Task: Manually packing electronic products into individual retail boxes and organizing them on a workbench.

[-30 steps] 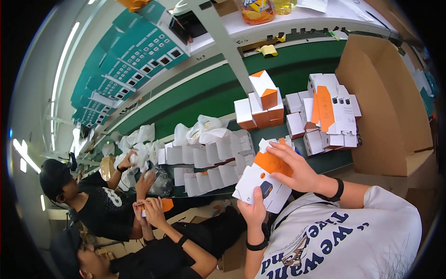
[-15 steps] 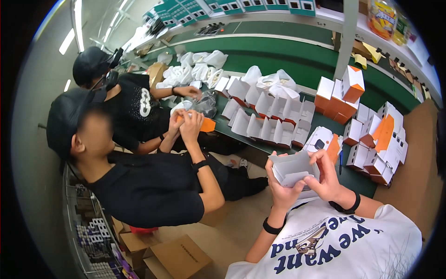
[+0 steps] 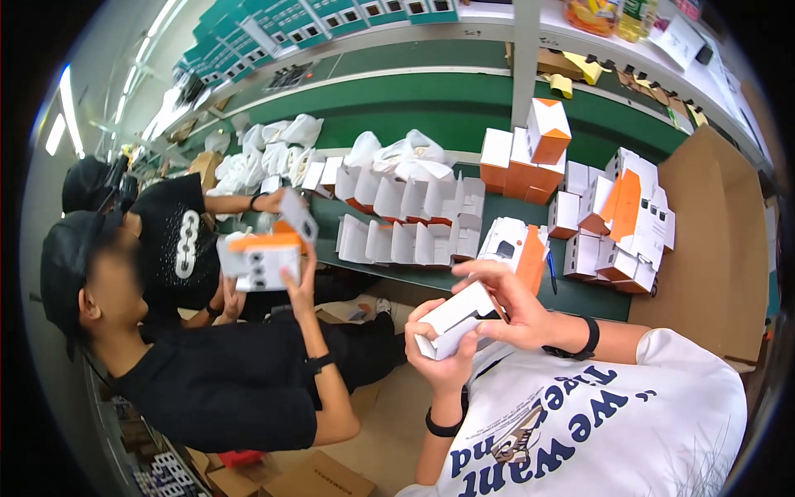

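Observation:
A small white carton (image 3: pixel 455 319) sits between my two hands in front of my chest, with a dark slot-like gap in its side. My left hand (image 3: pixel 439 364) wraps round it from the left and below, fingers closed on it. My right hand (image 3: pixel 515 308) grips its right end, thumb pressed to the lower side and fingers bent over the far edge. Just beyond lie flat orange-and-white carton blanks (image 3: pixel 507 242) on the green table (image 3: pixel 580 300), with a blue pen (image 3: pixel 551 272) next to them.
Open white cartons (image 3: pixel 397 240) stand in rows left of the blanks. Closed orange-and-white boxes (image 3: pixel 530 170) are stacked behind and right, near a large cardboard sheet (image 3: pixel 704 257). At left, a co-worker holds an orange-and-white carton (image 3: pixel 269 261); another person reaches over the table beyond.
The carton in my hands went from open flaps with a grey inside showing to a closed-up, turned shape. The near co-worker's orange piece now shows as an opened carton. The view has shifted right.

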A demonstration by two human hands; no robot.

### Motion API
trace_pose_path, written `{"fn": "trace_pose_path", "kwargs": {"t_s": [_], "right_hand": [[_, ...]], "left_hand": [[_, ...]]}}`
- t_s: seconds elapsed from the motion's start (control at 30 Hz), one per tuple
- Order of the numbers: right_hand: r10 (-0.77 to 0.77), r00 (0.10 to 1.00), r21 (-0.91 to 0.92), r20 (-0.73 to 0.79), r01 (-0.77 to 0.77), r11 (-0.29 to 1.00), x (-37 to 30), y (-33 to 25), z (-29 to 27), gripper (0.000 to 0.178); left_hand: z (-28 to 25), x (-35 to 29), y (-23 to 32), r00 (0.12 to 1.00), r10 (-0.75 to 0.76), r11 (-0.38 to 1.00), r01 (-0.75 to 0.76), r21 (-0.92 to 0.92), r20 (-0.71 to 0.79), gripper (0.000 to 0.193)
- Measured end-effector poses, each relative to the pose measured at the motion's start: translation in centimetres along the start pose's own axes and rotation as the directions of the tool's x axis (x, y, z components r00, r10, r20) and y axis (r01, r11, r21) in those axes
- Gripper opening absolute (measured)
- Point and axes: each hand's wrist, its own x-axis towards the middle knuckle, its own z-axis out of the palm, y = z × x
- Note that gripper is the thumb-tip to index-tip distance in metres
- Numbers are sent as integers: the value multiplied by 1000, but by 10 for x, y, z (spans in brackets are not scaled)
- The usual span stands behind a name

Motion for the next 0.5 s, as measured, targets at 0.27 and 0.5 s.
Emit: {"fn": "trace_pose_path", "kwargs": {"t_s": [0.27, 0.5], "right_hand": [[-83, 996, -429, 7, 78, 900, -9, -5, -12, 44], [-73, 997, -468, -40, 46, 882, -5, 0, -13, 39]], "left_hand": [[13, 6, -3, 998, -66, 998, 66, 18, 20, 50], [14, 6, -10, 997, -64, 997, 62, 54, 34, 46]]}}
